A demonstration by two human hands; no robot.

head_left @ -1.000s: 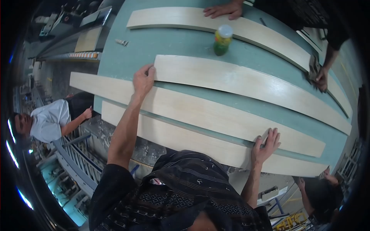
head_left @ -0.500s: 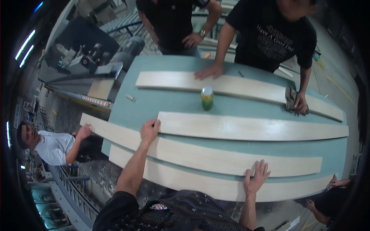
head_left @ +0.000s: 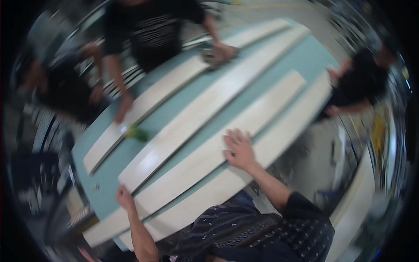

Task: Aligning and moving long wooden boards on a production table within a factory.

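Several long pale wooden boards lie side by side on a green-topped table. My left hand is closed, its fingers pinched on the near-left end of the second board from the far side. My right hand lies flat, fingers spread, on the third board. The board nearest me runs beneath my right forearm. On the far board, a co-worker's hand presses a dark cloth. That person's other hand is at the same board's edge.
A green bottle with a pale cap stands between the far two boards. A small pale object lies near the table's left edge. Another person is at the right end, and one more at the far left. Dark machinery stands at left.
My view has swung round, so the boards now slant up to the right, and the picture is blurred. My left hand stays at the board end; my right hand still rests on the third board.
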